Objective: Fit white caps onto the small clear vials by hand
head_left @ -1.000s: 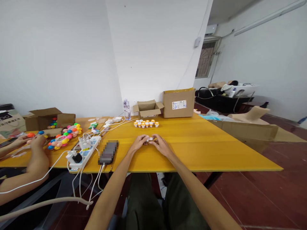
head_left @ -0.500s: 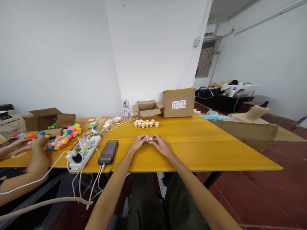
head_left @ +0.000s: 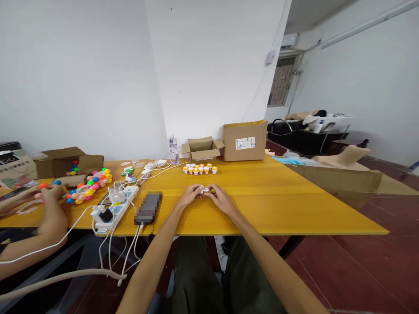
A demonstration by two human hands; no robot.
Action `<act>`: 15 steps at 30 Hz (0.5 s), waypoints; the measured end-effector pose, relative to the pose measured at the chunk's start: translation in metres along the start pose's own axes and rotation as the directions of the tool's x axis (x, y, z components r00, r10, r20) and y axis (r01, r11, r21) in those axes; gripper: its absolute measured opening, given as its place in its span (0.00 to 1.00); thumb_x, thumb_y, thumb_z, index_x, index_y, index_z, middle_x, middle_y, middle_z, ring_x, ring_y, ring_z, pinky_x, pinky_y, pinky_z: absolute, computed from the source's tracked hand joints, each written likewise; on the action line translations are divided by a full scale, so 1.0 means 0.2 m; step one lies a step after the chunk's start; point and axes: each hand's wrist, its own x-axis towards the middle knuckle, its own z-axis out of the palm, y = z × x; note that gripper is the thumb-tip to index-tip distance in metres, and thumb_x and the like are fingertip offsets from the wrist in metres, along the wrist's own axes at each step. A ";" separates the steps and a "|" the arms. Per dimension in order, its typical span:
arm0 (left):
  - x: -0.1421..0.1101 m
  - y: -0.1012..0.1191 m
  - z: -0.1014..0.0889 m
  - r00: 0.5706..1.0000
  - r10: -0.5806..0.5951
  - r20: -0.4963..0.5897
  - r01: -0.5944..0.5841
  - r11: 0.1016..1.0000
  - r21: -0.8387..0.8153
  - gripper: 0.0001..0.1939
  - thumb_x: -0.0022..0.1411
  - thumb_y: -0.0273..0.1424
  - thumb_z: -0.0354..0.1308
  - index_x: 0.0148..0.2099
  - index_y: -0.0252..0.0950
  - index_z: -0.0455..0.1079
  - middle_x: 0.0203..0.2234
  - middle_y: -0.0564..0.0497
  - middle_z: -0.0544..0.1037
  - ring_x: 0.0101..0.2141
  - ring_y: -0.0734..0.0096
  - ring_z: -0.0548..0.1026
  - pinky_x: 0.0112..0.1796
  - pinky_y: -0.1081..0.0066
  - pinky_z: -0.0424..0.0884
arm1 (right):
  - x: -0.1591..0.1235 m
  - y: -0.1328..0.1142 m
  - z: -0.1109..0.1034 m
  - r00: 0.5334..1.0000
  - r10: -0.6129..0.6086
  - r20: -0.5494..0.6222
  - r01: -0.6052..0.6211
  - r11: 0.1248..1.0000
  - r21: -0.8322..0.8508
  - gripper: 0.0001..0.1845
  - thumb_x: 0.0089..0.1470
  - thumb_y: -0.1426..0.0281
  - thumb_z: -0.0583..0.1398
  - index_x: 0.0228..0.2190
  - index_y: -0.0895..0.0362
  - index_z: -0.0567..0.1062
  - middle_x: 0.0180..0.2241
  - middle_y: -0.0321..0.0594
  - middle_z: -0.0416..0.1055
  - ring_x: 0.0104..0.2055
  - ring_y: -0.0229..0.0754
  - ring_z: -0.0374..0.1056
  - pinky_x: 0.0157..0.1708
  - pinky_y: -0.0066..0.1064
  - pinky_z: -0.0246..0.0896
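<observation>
Between my two hands, just above the yellow table [head_left: 281,205], is a small white piece [head_left: 205,190], too small to name. The fingers of my left hand [head_left: 191,194] are closed on its left side. My right hand [head_left: 218,197] pinches at its right side, where a bit of orange-yellow shows by the fingertips. Beyond my hands stands a cluster of several small white pieces with orange rims [head_left: 200,169], close together on the table. My fingers hide most of what I hold.
Behind the cluster stand an open small carton [head_left: 204,153] and a larger cardboard box [head_left: 245,141], with a bottle [head_left: 173,150] to their left. A phone [head_left: 149,208] and a cabled power strip [head_left: 121,207] lie left. A co-worker's hands [head_left: 49,192] handle colourful balls farther left.
My hands stay in almost the same place, with the white piece turned slightly between my fingers. The whole view has shifted a little.
</observation>
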 end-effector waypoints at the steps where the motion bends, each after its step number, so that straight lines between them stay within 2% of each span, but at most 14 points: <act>1: 0.00 0.00 0.00 1.000 -0.001 -0.001 0.001 1.000 -0.002 0.23 0.52 0.50 0.59 0.31 0.33 0.71 0.18 0.55 0.69 0.22 0.76 0.67 0.28 0.73 0.64 | 0.00 0.00 0.00 1.000 -0.006 -0.001 0.006 1.000 -0.002 0.06 0.53 0.63 0.56 0.32 0.52 0.68 0.33 0.37 0.72 0.33 0.41 0.69 0.38 0.33 0.64; 9: 0.00 0.00 0.00 1.000 -0.007 -0.017 0.007 1.000 0.011 0.23 0.52 0.51 0.59 0.30 0.33 0.71 0.19 0.55 0.69 0.22 0.76 0.66 0.27 0.73 0.64 | 0.00 0.01 0.00 1.000 0.014 -0.017 -0.014 1.000 0.005 0.08 0.52 0.63 0.57 0.35 0.52 0.68 0.36 0.37 0.72 0.33 0.41 0.69 0.37 0.33 0.64; 15: 0.00 0.01 0.00 1.000 -0.007 -0.015 0.007 1.000 0.021 0.23 0.51 0.51 0.59 0.30 0.33 0.71 0.18 0.54 0.70 0.22 0.75 0.67 0.27 0.74 0.64 | 0.00 0.01 0.00 0.999 -0.024 -0.023 0.023 0.999 -0.026 0.07 0.55 0.63 0.55 0.31 0.52 0.69 0.32 0.37 0.73 0.34 0.42 0.69 0.38 0.33 0.64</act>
